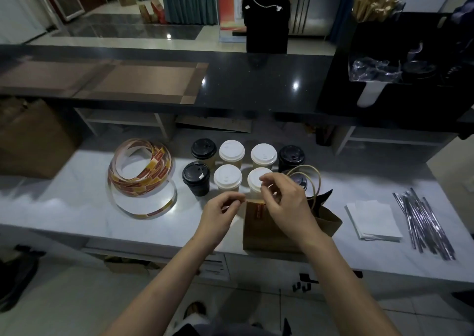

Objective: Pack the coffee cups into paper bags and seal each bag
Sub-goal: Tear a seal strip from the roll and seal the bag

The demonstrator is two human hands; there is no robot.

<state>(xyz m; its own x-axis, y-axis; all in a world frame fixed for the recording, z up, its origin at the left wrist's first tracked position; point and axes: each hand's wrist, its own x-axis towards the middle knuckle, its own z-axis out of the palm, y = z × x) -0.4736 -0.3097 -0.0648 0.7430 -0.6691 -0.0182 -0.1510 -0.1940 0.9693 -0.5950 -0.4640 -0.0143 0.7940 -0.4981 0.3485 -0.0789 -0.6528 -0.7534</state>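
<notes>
Cups (227,177) number seven on the worktop (77,207): four white-lidded, three black. An eighth cup (298,180) sits half hidden in the one paper bag (269,233), whose top edge my left hand (220,212) and right hand (284,202) pinch.

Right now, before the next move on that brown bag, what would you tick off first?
1. Paper bag standing upright on the counter: ok.
2. Sticker on the bag's near face by the top edge: ok.
3. Bag mouth closed: not ok, it gapes at the right end.
4. Bag's contents: cannot tell.
5. What the left hand and right hand have in their grip: cannot tell.
6. Sticker roll close by: ok.
</notes>
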